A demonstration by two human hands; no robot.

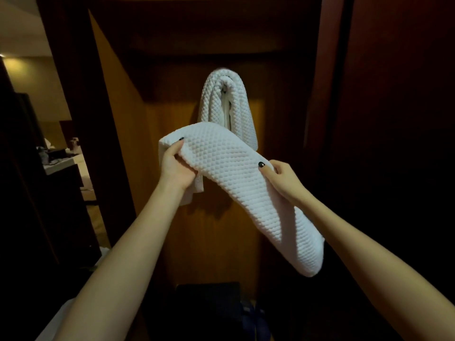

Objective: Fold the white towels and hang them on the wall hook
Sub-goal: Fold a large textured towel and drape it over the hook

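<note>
Our left hand (175, 166) and right hand (280, 179) each pinch the folded white towel (231, 178), mid-frame, fingers curled round its edges.

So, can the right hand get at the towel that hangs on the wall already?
Probably not freely: the right hand grips the held towel, which covers the lower part of the hanging towel. Only its top shows.

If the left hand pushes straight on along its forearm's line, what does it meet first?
Probably the hanging towel on the wooden panel: the left hand, gripping the folded towel, points up and rightward at it. Depth is unclear from this one view.
</note>
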